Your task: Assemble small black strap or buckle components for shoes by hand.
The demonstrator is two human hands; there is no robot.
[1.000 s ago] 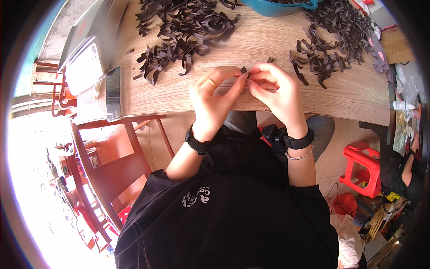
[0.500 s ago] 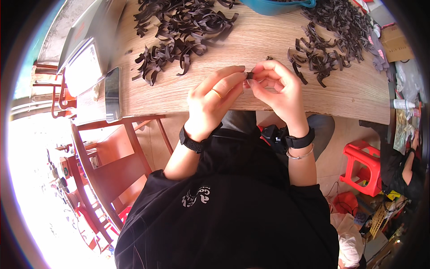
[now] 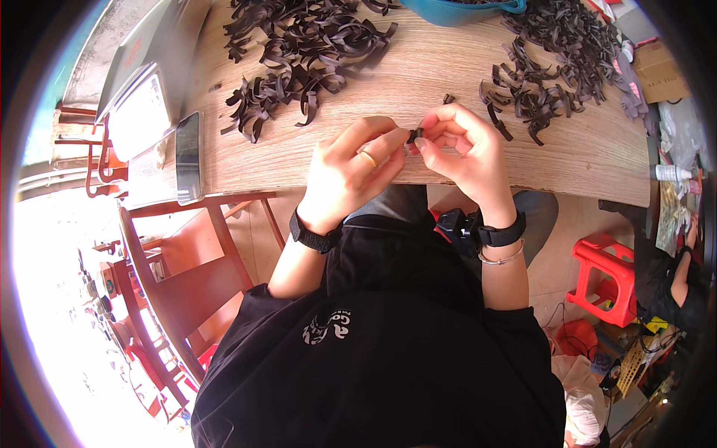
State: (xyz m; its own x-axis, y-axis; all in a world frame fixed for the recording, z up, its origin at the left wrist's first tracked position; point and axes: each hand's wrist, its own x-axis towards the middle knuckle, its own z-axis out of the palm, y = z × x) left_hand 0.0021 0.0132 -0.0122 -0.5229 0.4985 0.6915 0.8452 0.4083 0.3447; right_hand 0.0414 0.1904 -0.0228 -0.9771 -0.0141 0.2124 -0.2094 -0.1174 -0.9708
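Note:
Above the table's near edge, my left hand and my right hand meet fingertip to fingertip. Between them is a small dark strip, bent or knotted into a short piece, pinched by the fingers of both. Part of it is hidden by the fingertips. Just beyond my right hand a tiny dark piece lies on the wood. At the far left spreads a loose pile of dark curled strips. A second pile of dark strips lies at the right.
A blue basin with dark pieces stands at the table's far side. On the left are a phone and a grey box. A wooden chair stands at the left, a red stool at the right. Another person's arm shows far right.
My left hand has shifted slightly toward me and turned a little. The strip between the fingers now looks more bunched. More of the tiny piece beyond my right hand shows.

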